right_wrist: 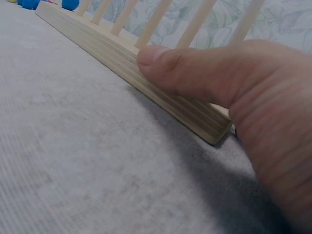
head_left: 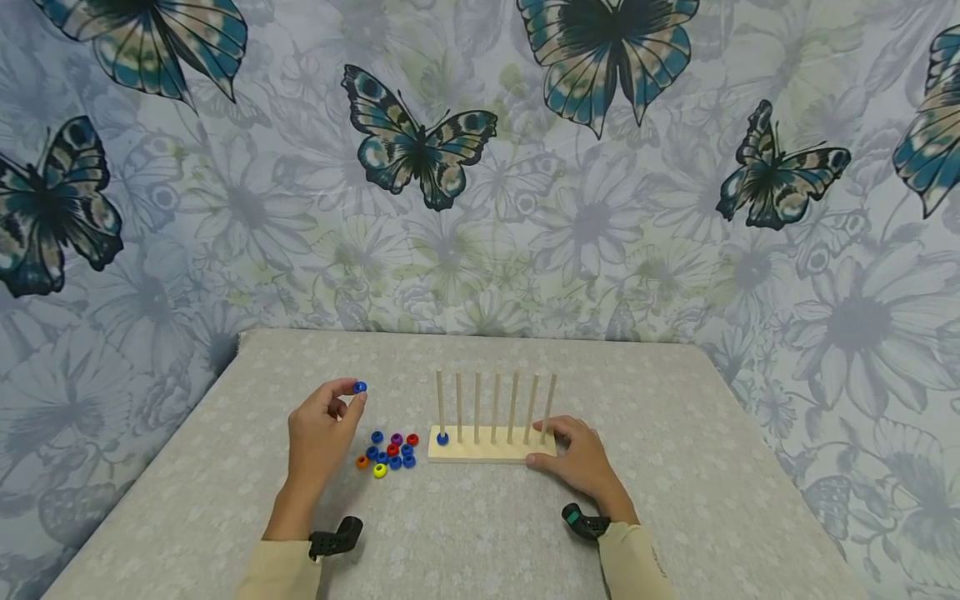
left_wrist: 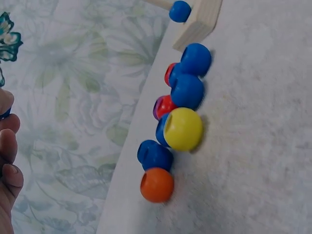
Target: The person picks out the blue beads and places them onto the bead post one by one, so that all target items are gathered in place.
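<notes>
Between thumb and forefinger, my left hand (head_left: 324,427) pinches a blue bead (head_left: 360,387) above the table, left of a pegboard. The wooden pegboard (head_left: 480,455) has a row of several upright pegs, and one blue bead (head_left: 442,439) sits at the foot of its leftmost peg. My right hand (head_left: 577,454) grips the board's right end, its thumb (right_wrist: 170,68) pressed along the near side. Loose beads lie in a cluster between the left hand and the board: several blue, some red, a purple one (head_left: 397,439), an orange one (left_wrist: 157,185) and a yellow one (left_wrist: 184,129).
A pale patterned cloth covers the table (head_left: 465,533). Behind its far edge hangs a backdrop (head_left: 480,250) printed with butterflies and flowers. Each wrist wears a black strapped device, the left one (head_left: 336,537) lying near the table's front.
</notes>
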A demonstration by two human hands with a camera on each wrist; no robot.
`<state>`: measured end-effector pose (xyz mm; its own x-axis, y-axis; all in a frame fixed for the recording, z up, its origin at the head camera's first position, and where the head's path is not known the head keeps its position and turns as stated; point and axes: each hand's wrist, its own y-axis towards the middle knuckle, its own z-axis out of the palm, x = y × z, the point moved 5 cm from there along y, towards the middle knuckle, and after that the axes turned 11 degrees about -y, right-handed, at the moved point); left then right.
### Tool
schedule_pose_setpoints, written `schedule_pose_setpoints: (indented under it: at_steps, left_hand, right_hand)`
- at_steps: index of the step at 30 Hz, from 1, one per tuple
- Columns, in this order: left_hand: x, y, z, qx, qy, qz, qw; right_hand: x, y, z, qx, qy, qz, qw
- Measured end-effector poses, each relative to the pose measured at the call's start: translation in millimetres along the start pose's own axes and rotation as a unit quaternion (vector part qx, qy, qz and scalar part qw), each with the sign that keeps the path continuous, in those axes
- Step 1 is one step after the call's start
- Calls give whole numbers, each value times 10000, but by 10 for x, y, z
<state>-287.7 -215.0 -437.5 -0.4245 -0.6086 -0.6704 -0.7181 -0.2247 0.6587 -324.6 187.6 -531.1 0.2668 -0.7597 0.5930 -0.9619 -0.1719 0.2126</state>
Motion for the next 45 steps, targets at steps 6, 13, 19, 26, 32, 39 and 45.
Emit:
schedule_pose_setpoints:
  at_steps: [6, 13, 19, 26, 32, 39, 45]
  left_hand:
    - [-48, 55, 26, -118, -245, -12, 9996]
    - [-102, 82, 60, -233, -520, 1, 9984]
    - [-231, 148, 140, -357, -986, -2, 9945]
    - [-342, 195, 277, -390, -1538, -259, 9870]
    - [-493, 205, 310, -330, -1565, -251, 9868]
    - [-595, 230, 299, -318, -1594, -169, 9866]
    - [-670, 261, 319, -242, -1760, -22, 9841]
  right_hand:
    - [1, 12, -4, -16, 1, 53, 10000]
    - [-13, -22, 4, 26, -102, 126, 9999]
    - [-29, -40, 5, 40, -50, 127, 9999]
    - [-33, -56, 17, 19, -58, 121, 9999]
    - [10, -45, 12, 23, 7, 84, 10000]
    - [43, -30, 3, 44, 70, 114, 9999]
    - [47, -16, -18, 3, 41, 59, 10000]
